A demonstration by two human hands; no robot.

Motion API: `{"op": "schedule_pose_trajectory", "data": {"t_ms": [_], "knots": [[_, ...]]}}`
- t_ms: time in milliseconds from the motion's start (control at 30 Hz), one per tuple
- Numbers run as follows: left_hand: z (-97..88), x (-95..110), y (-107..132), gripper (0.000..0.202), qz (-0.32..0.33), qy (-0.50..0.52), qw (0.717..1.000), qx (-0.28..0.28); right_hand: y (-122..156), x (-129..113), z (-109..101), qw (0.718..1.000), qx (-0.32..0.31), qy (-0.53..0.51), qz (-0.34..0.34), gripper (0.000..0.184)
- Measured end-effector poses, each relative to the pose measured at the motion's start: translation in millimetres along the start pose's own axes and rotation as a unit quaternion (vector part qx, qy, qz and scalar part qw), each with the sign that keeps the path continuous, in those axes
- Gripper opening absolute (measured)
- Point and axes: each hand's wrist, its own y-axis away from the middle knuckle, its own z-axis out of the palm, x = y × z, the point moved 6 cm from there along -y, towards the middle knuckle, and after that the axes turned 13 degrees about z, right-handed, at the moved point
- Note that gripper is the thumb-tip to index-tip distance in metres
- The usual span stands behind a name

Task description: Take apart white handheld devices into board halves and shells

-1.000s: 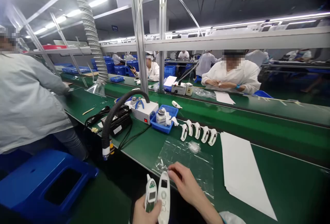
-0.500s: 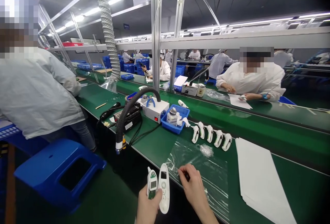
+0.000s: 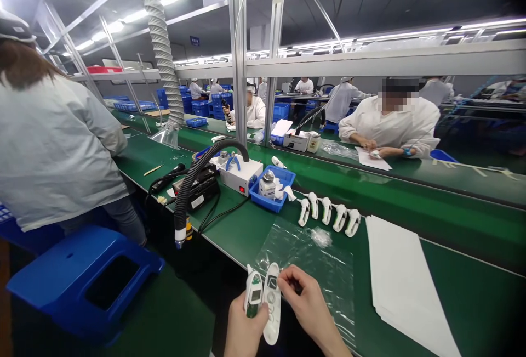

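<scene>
In my left hand (image 3: 245, 327) are two parts of an ear thermometer, side by side. One is the white thermometer body (image 3: 253, 295), with its green circuit board and small screen exposed. The other is a long white cover (image 3: 272, 305) with a window and round button openings, pinned by my thumb. My right hand (image 3: 307, 301) has its fingers pinched at the cover's upper edge near the window. Whether anything tiny sits between those fingertips I cannot see. Beneath and beyond both hands lies a clear plastic sheet (image 3: 312, 258) on the green bench.
Several open white thermometer bodies (image 3: 326, 211) stand in a row behind the sheet. A blue tray (image 3: 263, 201) holds a bottle. White paper (image 3: 405, 275) lies right. A black hose (image 3: 184, 198) arches over the bench edge. A blue stool (image 3: 82, 275) and a co-worker (image 3: 61, 143) are left.
My right hand has come from the plastic sheet to the cover's window end. My left hand has shifted slightly right with both parts, and the cover has turned. The whole view has swung slightly right.
</scene>
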Motion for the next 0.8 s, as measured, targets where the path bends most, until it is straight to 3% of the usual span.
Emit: {"op": "schedule_pose_trajectory", "data": {"t_ms": [400,800], "knots": [[8.7,9.0,3.4,0.012,0.014,-0.01,1.0,0.005,-1.6,10.1,-2.6,1.0,0.012,-0.008,0.017,0.021],[-1.9,26.6,7.6,0.015,0.02,0.013,0.999,0.028,7.7,3.0,12.1,0.998,-0.032,-0.058,0.014,0.015]]}}
